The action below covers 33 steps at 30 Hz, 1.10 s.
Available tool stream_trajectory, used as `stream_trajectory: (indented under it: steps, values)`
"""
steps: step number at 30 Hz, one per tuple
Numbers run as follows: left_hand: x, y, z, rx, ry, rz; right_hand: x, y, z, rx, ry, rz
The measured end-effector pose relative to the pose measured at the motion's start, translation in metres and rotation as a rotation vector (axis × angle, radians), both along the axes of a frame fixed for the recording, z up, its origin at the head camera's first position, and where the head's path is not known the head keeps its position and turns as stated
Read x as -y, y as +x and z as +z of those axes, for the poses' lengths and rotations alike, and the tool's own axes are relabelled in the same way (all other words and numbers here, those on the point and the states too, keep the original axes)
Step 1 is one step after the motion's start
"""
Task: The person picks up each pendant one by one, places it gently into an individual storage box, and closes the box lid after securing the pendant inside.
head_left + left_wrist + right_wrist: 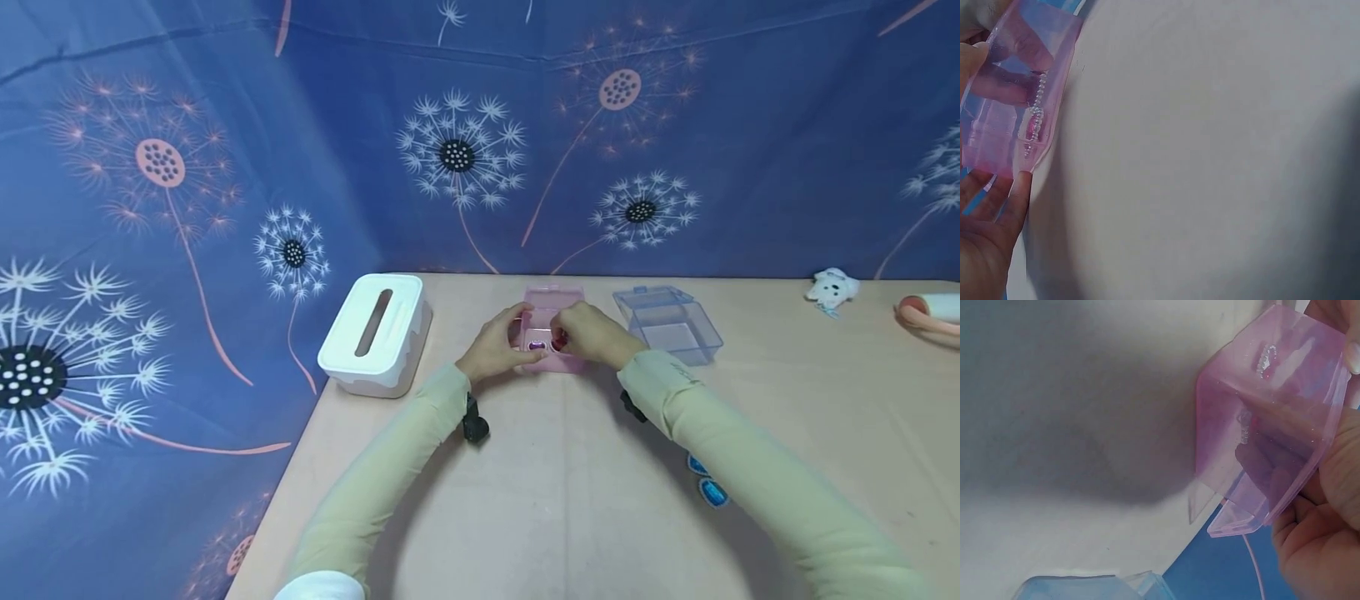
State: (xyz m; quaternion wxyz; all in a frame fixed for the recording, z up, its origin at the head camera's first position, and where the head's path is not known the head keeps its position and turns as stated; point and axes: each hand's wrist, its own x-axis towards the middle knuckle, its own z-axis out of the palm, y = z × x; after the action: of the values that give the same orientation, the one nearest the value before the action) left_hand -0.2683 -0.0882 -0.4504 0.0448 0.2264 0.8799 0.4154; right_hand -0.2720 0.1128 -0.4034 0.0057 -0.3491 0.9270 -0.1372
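Note:
A translucent pink box (566, 365) stands with its lid (553, 294) raised at the back. My left hand (497, 343) grips it from the left, thumb at the near edge and fingers farther back. My right hand (597, 335) reaches inside from above, with its fingertips pinching a pink gem piece (1244, 428) edged in clear stones. Beside that one, a second pink gem piece (537, 345) lies in the box. Through the pink wall, the left wrist view shows the right fingers at the row of stones. The pinched piece is partly hidden by the fingers.
Right of the pink box is an open translucent blue box (678, 333). A white tissue box (375, 333) stands at the left. Two blue gem pieces (712, 492) lie by the right forearm. Farther right are a small white figure (832, 289) and a white roll (937, 308).

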Motion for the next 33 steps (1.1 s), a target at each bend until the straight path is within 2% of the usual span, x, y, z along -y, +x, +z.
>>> stream_trajectory:
  steps: [16,18,21,26,29,33]
  values:
    - [-0.005,-0.003,-0.002,0.008,0.011,-0.005,-0.005,-0.002,-0.002,-0.010,0.019,-0.013]
    - [-0.006,-0.002,-0.001,0.008,0.009,-0.005,-0.008,-0.002,-0.002,-0.006,0.000,0.006]
    - [-0.010,-0.002,-0.001,0.010,0.005,-0.015,-0.017,0.001,0.001,0.018,-0.107,-0.002]
    - [-0.010,-0.001,-0.002,0.026,0.036,-0.004,-0.038,0.013,0.015,0.028,-0.307,-0.074]
    - [-0.007,0.001,-0.004,0.029,0.076,0.013,-0.051,0.026,0.022,0.038,-0.340,-0.084]
    - [-0.005,0.004,-0.006,0.007,0.074,0.023,-0.068,0.047,0.029,0.004,-0.317,-0.077]
